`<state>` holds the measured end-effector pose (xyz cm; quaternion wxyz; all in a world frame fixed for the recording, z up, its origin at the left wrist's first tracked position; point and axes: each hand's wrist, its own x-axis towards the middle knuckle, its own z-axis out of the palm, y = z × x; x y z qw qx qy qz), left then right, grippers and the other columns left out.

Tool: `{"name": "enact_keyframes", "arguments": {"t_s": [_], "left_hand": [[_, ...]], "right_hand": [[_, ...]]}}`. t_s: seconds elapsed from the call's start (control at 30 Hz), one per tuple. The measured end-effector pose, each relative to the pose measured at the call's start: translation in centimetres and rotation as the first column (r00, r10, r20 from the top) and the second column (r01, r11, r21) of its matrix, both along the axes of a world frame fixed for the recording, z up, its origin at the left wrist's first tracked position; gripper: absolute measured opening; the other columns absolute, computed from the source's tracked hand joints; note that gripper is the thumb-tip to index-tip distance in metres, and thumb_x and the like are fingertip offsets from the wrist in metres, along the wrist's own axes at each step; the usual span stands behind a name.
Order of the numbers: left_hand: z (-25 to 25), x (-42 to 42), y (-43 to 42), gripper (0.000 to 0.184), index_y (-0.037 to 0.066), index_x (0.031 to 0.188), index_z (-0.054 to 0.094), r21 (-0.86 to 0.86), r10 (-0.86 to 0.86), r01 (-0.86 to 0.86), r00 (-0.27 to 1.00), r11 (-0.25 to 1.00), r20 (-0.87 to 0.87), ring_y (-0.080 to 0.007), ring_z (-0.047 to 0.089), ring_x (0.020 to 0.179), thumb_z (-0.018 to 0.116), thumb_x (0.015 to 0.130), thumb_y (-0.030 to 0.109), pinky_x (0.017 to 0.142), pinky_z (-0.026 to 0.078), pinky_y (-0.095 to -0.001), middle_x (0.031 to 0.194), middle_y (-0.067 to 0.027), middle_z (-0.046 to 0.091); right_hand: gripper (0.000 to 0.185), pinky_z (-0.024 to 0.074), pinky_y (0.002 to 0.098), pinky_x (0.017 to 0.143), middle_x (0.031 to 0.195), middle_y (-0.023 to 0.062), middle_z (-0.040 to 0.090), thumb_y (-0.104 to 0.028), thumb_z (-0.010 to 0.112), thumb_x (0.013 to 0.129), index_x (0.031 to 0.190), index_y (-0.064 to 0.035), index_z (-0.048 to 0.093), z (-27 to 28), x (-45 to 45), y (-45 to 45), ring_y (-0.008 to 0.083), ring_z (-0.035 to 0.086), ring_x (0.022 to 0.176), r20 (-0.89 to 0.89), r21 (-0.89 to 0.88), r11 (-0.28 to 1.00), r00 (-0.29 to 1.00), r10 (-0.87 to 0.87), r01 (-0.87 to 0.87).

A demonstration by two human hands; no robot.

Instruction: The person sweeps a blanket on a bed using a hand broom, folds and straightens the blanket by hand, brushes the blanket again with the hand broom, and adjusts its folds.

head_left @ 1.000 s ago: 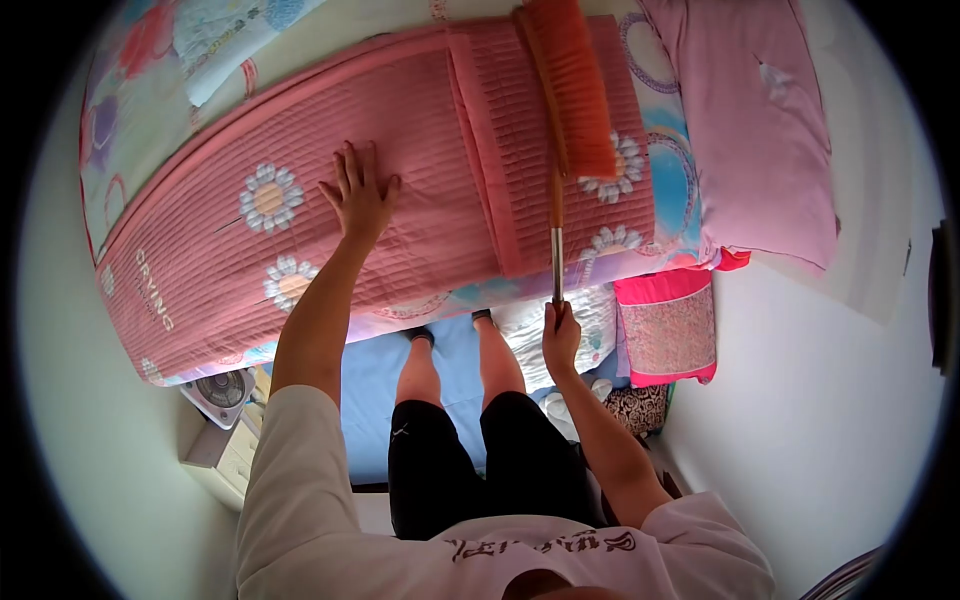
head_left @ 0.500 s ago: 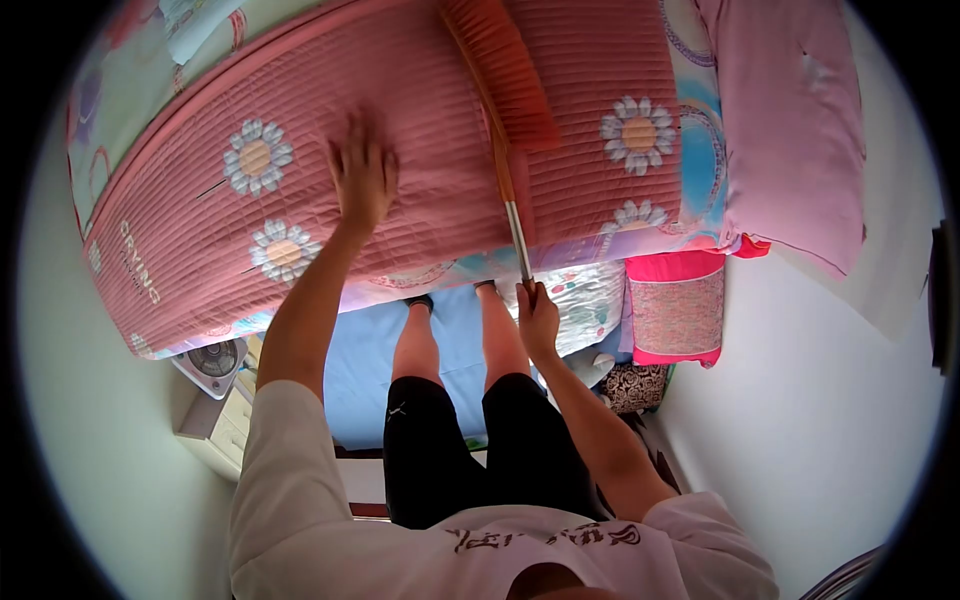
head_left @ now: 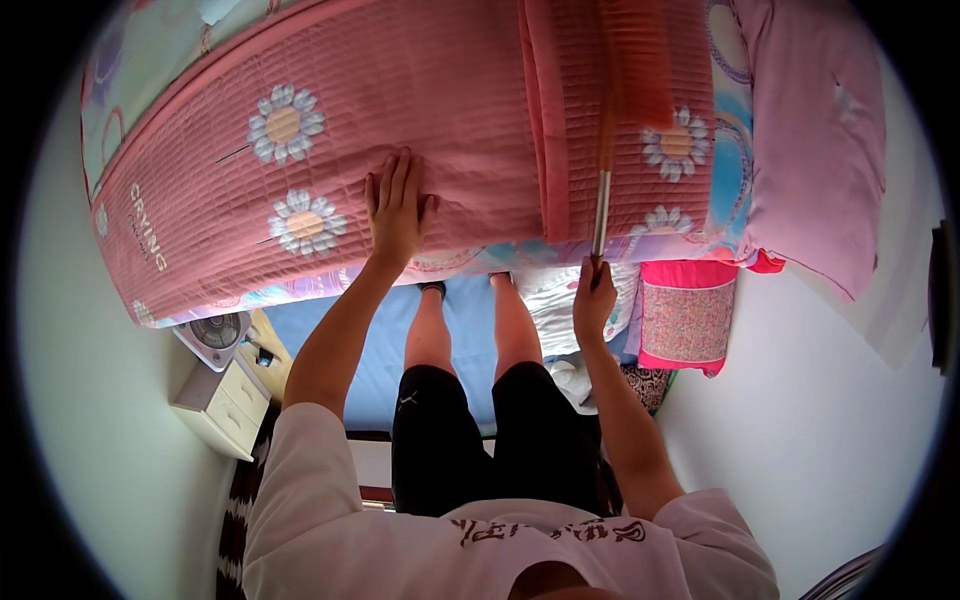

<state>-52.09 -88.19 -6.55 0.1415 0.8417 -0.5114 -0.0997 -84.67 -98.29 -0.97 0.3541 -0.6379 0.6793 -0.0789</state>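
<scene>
My left hand (head_left: 400, 215) lies flat on a pink quilted bed pad (head_left: 420, 90) printed with daisies, its fingers spread a little. In my right hand (head_left: 596, 298) is the handle of a bed brush (head_left: 601, 215), gripped near its end just off the bed's near edge. The brush's long orange bristles, blurred by motion, are over the right part of the pad. Between my hands a raised fold (head_left: 545, 130) runs across the pad. Beneath the pad a patterned sheet (head_left: 735, 160) shows along the edges.
A pink pillow (head_left: 810, 140) lies at the bed's right end. Lower down are a blue sheet (head_left: 375, 330) around my legs, a bright pink cushion (head_left: 686, 318), a small fan (head_left: 215, 335) and a white drawer unit (head_left: 228, 405). Walls stand on both sides.
The brush and my right hand have moved right. My left hand has shifted right and nearer to me, still on the pad. The fold in the pad now shows plainly left of the brush.
</scene>
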Motion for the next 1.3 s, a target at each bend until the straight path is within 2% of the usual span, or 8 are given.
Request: {"name": "enact_keyframes", "arguments": {"t_s": [0.17, 0.37, 0.7, 0.8, 0.87, 0.9, 1.03, 1.3], "left_hand": [[-0.5, 1.1, 1.5, 0.035, 0.014, 0.121, 0.065, -0.137, -0.122, 0.139, 0.984, 0.981, 0.126, -0.0238, 0.054, 0.123, 0.070, 0.089, 0.026, 0.106, 0.041, -0.0452, 0.129, -0.0053, 0.058], [-1.0, 3.1, 0.7, 0.016, 0.012, 0.099, 0.069, -0.147, -0.267, 0.279, 0.959, 0.949, 0.098, -0.0215, 0.058, 0.093, 0.072, 0.084, 0.017, 0.083, 0.047, -0.0383, 0.094, -0.0026, 0.057], [1.0, 3.9, 0.2, 0.013, 0.008, 0.095, 0.064, -0.197, -0.326, 0.297, 0.936, 0.934, -0.133, -0.0265, 0.058, 0.087, 0.070, 0.084, 0.008, 0.084, 0.047, -0.0398, 0.090, -0.0068, 0.057], [1.6, 2.4, 0.1, 0.026, 0.008, 0.113, 0.065, -0.123, -0.283, 0.263, 0.939, 0.957, -0.196, -0.0291, 0.059, 0.103, 0.067, 0.087, 0.012, 0.096, 0.045, -0.0427, 0.111, -0.0096, 0.061], [2.7, 0.4, 0.1, 0.045, 0.012, 0.136, 0.056, -0.139, -0.226, 0.224, 0.974, 0.965, 0.001, -0.0285, 0.051, 0.127, 0.062, 0.093, 0.022, 0.108, 0.038, -0.0508, 0.140, -0.0114, 0.052], [2.0, -0.2, 0.9, 0.055, 0.019, 0.151, 0.042, 0.035, -0.215, 0.215, 0.977, 0.976, 0.004, -0.0272, 0.033, 0.145, 0.052, 0.099, 0.033, 0.118, 0.021, -0.0606, 0.158, -0.0078, 0.035], [-2.5, -2.2, 2.0, 0.054, 0.023, 0.154, 0.038, 0.175, 0.017, -0.030, 0.997, 0.984, 0.075, -0.0306, 0.018, 0.153, 0.040, 0.102, 0.040, 0.119, 0.002, -0.0644, 0.162, -0.0035, 0.029], [-2.0, -6.0, -1.9, 0.057, 0.025, 0.158, 0.031, 0.119, 0.403, -0.412, 0.910, 0.903, 0.097, -0.0370, 0.013, 0.153, 0.040, 0.103, 0.037, 0.116, 0.007, -0.0673, 0.167, -0.0027, 0.019]], "right_hand": [[0.032, 0.0357, 0.0346, 0.049, 0.058, 0.0066, 0.049, -0.027, 0.058, 0.102, 0.086, 0.0003, 0.059, -0.3, -0.3, -0.5, 0.0130, 0.044, 0.051, 0.062, -0.027, 0.995, 0.994, -0.090, 0.092], [0.034, 0.0342, 0.0317, 0.048, 0.058, 0.0040, 0.049, -0.030, 0.057, 0.103, 0.086, -0.0009, 0.060, -2.1, -2.6, 0.3, 0.0105, 0.043, 0.050, 0.101, 0.007, 0.984, 0.979, -0.176, 0.176], [0.035, 0.0340, 0.0335, 0.049, 0.057, 0.0056, 0.053, -0.032, 0.056, 0.102, 0.086, -0.0006, 0.060, -1.2, -3.1, 0.2, 0.0121, 0.043, 0.049, 0.075, 0.012, 0.992, 0.989, -0.128, 0.127], [0.035, 0.0349, 0.0348, 0.049, 0.057, 0.0065, 0.054, -0.032, 0.057, 0.102, 0.086, -0.0010, 0.060, -0.5, -2.8, 0.3, 0.0143, 0.045, 0.049, 0.025, -0.008, 0.994, 0.993, -0.111, 0.111], [0.036, 0.0404, 0.0393, 0.052, 0.062, 0.0102, 0.060, -0.034, 0.055, 0.102, 0.087, -0.0014, 0.060, -0.3, -3.3, 0.9, 0.0240, 0.057, 0.053, -0.032, 0.004, 0.996, 0.996, -0.086, 0.086], [0.036, 0.0414, 0.0408, 0.053, 0.064, 0.0116, 0.061, -0.034, 0.055, 0.102, 0.088, -0.0015, 0.060, -0.3, -3.7, 1.5, 0.0272, 0.059, 0.055, -0.029, 0.008, 0.997, 0.997, -0.074, 0.075], [0.035, 0.0447, 0.0455, 0.059, 0.071, 0.0172, 0.064, -0.034, 0.056, 0.101, 0.090, -0.0013, 0.059, 0.8, -5.4, 3.7, 0.0388, 0.063, 0.065, -0.131, 0.096, 0.993, 0.990, -0.057, 0.070], [0.027, 0.0445, 0.0477, 0.059, 0.069, 0.0188, 0.060, -0.027, 0.058, 0.100, 0.090, -0.0023, 0.054, 1.3, -8.7, 5.8, 0.0440, 0.061, 0.068, -0.052, 0.049, 0.995, 0.995, -0.080, 0.082]]}}
